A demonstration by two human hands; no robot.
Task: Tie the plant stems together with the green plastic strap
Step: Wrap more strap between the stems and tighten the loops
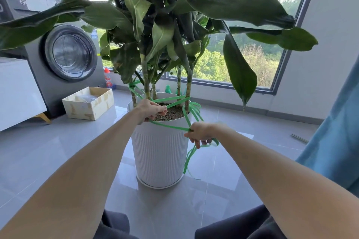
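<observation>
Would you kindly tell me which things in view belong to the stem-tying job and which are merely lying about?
Part of the job:
- green plastic strap
- plant stems
- white pot
- left hand and right hand, both gripping the strap

Lying about:
- cardboard box
- washing machine
- red-capped bottle
- green bottle

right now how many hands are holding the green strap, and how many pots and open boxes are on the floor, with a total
hands holding the green strap: 2, left hand and right hand
white pot: 1
open box: 1
total: 4
</observation>
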